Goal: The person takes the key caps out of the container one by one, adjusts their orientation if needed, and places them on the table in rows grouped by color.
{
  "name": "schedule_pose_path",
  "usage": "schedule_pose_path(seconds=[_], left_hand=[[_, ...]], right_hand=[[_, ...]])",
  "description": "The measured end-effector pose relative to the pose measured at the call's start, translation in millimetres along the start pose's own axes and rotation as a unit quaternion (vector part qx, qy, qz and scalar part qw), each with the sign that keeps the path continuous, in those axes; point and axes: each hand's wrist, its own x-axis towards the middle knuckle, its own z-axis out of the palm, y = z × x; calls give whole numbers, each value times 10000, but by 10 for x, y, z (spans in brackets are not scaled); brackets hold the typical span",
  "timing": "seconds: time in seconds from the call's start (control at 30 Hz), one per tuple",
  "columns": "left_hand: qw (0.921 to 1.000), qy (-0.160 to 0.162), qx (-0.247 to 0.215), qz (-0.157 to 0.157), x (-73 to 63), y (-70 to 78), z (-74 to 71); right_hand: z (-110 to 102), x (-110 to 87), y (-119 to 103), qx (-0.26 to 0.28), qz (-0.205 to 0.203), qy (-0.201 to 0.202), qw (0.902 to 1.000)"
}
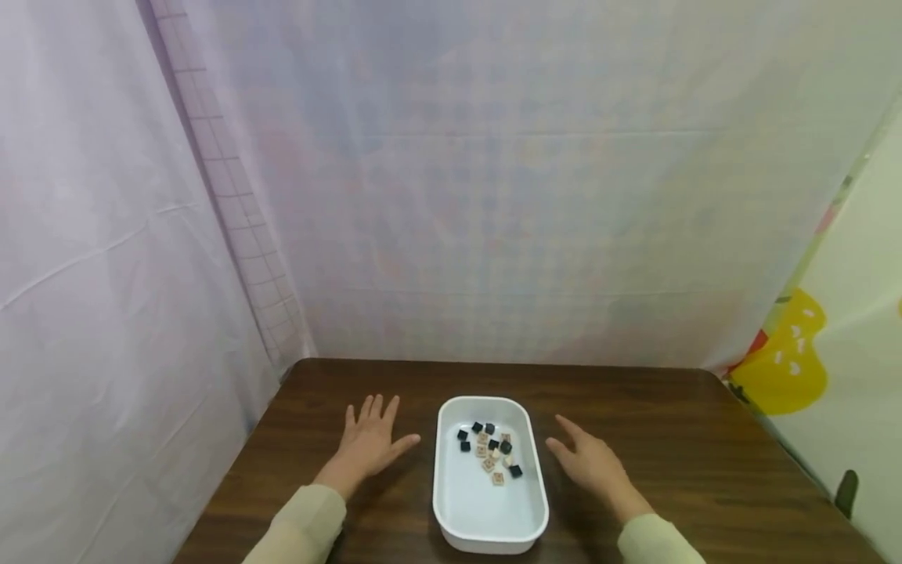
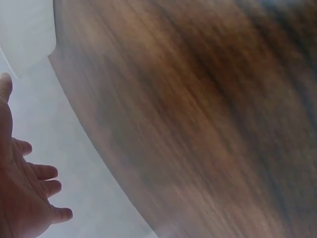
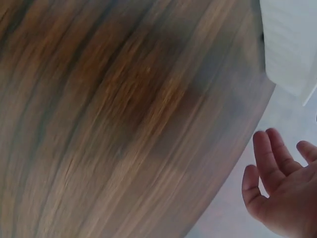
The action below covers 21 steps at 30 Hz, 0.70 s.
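Note:
A white rectangular tray with rounded corners stands on the table between the two hands. Toward its far half lie several small black square pieces mixed with several light wooden pieces that carry dark markings. To the left of the tray, my left hand is spread with straight fingers and holds nothing. My right hand, to the right of the tray, also holds nothing, its index finger and thumb extended. Both wrist views catch the tray's outer side, at the left wrist's upper left and the right wrist's upper right.
The dark brown wooden table has pale curtains hanging behind it and at the left side. On the right, a light cloth bears a yellow printed figure.

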Motion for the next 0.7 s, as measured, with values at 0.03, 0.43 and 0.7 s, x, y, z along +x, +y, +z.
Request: schedule_pose_path(seconds=[0.03,0.43,0.7], left_hand=[[10000,24,-17,23,1,-2,1],[9987,172,-322,356,54,86,-53],[9975,69,-446,540,100,210,-94]], right_hand=[[12,0,-11,170,8,-20,9999],[135,75,-142,1119,444,-300,9923],[152,107,-232,1702,580,-336,9831]])
